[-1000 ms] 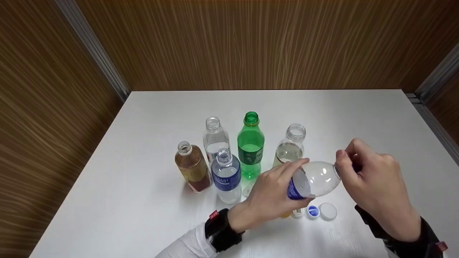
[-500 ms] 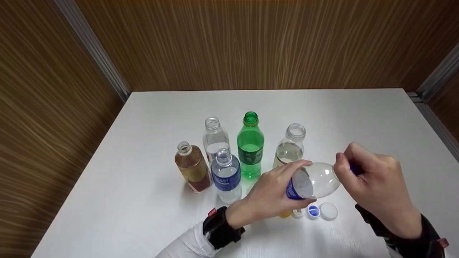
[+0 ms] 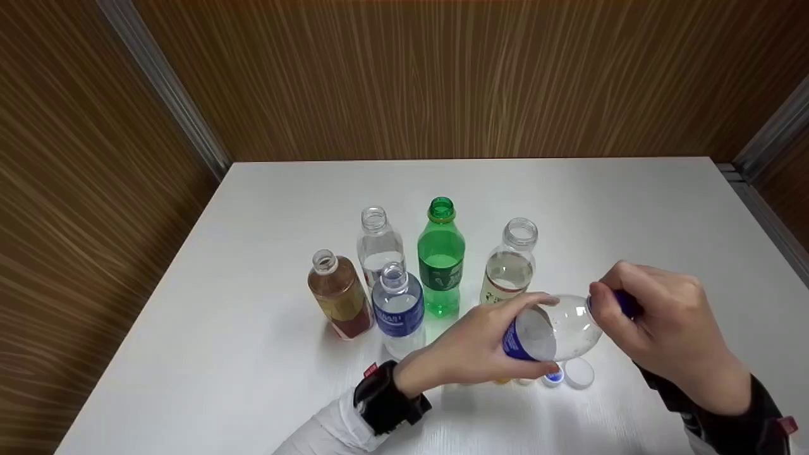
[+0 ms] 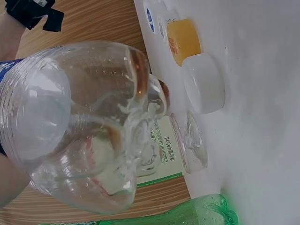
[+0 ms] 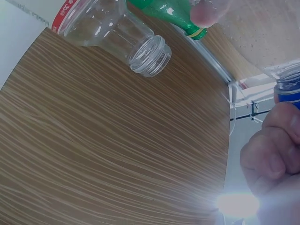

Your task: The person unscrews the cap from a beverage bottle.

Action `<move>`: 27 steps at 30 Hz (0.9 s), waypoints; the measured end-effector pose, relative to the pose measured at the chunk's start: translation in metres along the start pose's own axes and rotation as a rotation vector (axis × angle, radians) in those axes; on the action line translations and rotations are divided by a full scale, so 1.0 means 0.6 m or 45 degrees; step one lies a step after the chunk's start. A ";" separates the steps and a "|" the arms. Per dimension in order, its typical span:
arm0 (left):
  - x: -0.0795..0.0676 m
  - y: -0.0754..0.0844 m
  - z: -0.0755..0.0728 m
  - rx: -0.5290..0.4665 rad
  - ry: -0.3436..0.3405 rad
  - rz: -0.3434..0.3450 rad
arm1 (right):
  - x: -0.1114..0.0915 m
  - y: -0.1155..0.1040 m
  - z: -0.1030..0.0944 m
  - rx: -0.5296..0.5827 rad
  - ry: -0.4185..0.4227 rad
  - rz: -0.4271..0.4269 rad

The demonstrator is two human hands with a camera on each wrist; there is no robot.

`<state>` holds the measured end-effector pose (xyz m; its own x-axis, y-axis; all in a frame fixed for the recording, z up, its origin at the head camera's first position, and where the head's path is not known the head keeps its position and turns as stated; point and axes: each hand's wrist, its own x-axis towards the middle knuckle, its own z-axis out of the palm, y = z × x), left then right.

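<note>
My left hand [image 3: 471,344] grips a clear plastic bottle [image 3: 572,325] around its blue-labelled body. The bottle lies tilted over, its neck pointing right and some clear liquid inside. At the neck, my right hand [image 3: 663,328] holds the blue cap [image 3: 626,303] between thumb and curled fingers. In the right wrist view the blue cap [image 5: 289,96] sits at the bottle's neck. The bottle's clear base [image 4: 89,126] fills much of the left wrist view. Just behind my left hand stands an uncapped bottle of pale liquid [image 3: 509,268].
Uncapped bottles stand on the white table [image 3: 189,328]: green [image 3: 441,265], brown [image 3: 341,294], clear [image 3: 379,246] and blue-labelled [image 3: 398,309]. Loose caps lie below the held bottle, including a white cap [image 3: 579,373], a blue-and-white cap [image 3: 553,376] and an orange cap [image 4: 183,41]. Wood-grain panels [image 3: 442,76] rise behind.
Both hands and the held bottle have shifted slightly down toward the near edge. The right fingers have turned at the neck, and more of the blue cap shows.
</note>
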<state>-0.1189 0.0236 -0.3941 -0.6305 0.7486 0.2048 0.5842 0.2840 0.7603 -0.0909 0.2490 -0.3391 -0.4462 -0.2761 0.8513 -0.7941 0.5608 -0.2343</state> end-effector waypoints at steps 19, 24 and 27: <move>0.002 0.002 0.017 0.295 0.315 -0.026 | 0.002 -0.025 -0.006 -0.229 -0.188 0.473; 0.003 -0.001 0.014 0.226 0.270 -0.049 | 0.002 -0.024 -0.002 -0.238 -0.181 0.439; 0.003 -0.001 0.011 0.166 0.227 -0.062 | 0.001 -0.022 -0.001 -0.220 -0.173 0.393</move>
<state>-0.1171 0.0285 -0.3985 -0.7330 0.6178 0.2846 0.6050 0.4009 0.6880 -0.0804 0.2423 -0.3353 -0.7135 -0.1679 0.6803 -0.5374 0.7540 -0.3776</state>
